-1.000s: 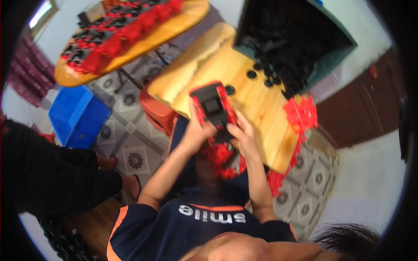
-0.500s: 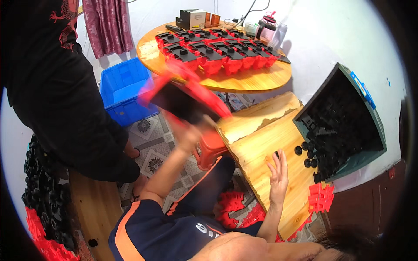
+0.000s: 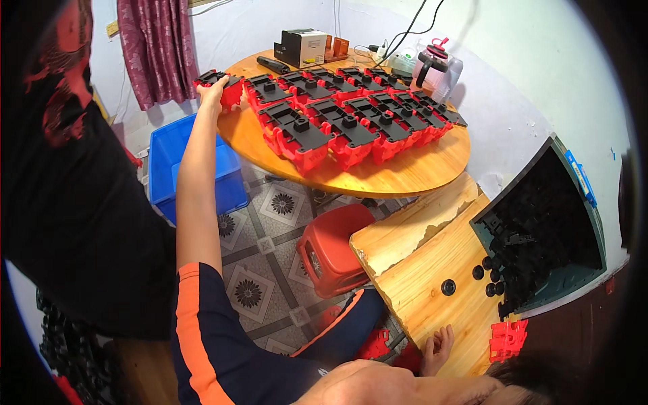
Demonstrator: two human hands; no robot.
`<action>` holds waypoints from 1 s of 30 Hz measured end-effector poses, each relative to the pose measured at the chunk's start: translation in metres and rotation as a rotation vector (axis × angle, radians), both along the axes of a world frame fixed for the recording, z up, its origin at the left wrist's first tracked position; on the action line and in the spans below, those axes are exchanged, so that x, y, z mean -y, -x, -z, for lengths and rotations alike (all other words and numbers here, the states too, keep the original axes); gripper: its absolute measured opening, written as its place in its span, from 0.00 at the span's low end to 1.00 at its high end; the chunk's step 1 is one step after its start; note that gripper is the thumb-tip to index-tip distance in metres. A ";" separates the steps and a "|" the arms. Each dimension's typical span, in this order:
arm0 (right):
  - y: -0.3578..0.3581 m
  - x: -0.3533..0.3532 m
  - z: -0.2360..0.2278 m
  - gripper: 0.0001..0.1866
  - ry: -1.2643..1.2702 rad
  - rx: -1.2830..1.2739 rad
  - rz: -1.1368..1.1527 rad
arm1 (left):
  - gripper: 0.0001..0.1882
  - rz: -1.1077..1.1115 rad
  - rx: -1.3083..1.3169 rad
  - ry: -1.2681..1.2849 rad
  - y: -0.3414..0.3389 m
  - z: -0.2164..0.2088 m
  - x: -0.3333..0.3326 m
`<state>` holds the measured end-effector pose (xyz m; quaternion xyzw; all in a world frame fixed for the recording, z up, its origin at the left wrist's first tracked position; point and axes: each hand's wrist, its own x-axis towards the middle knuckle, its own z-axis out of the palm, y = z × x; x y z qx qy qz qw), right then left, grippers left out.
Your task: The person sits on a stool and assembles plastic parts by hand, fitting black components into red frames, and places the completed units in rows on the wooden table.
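Observation:
At the left end of the round wooden table (image 3: 297, 172), my left hand (image 3: 213, 93) is closed on the near side of a red-and-black plastic unit (image 3: 233, 94). My left arm is stretched far out to reach there. Beside that piece stand rows of matching units (image 3: 351, 131), each a red frame under a flat black plate. My right hand (image 3: 439, 349) hovers low over the near edge of the wooden board (image 3: 418, 270), fingers loosely curled and apart, nothing visible in them. A single black wheel (image 3: 449, 287) lies on the board ahead of it.
A tilted dark bin (image 3: 547, 223) of black parts rests on the board's right, several wheels at its mouth. Red parts (image 3: 507, 339) sit nearby. Between table and board stands a red stool (image 3: 336, 246). A blue crate (image 3: 233, 182) and another person (image 3: 74, 223) are on the left.
My left hand has carried the red-and-black unit up and left to the table. The right hand has drawn back toward me, and a black wheel now lies on the board.

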<state>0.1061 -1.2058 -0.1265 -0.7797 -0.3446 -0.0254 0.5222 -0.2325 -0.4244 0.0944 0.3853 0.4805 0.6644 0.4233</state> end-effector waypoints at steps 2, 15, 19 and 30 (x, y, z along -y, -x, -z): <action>0.002 -0.003 -0.007 0.22 0.096 0.012 -0.020 | 0.30 0.249 0.029 -0.003 -0.005 0.003 -0.030; -0.008 0.001 -0.003 0.23 0.279 -0.002 -0.027 | 0.27 0.679 -0.314 0.177 -0.049 -0.008 -0.130; -0.002 -0.006 -0.022 0.23 0.382 0.154 -0.006 | 0.48 0.693 -0.265 0.257 -0.052 -0.018 -0.100; 0.018 -0.004 -0.030 0.26 0.296 0.037 0.004 | 0.54 0.861 -0.282 0.126 -0.037 0.008 -0.055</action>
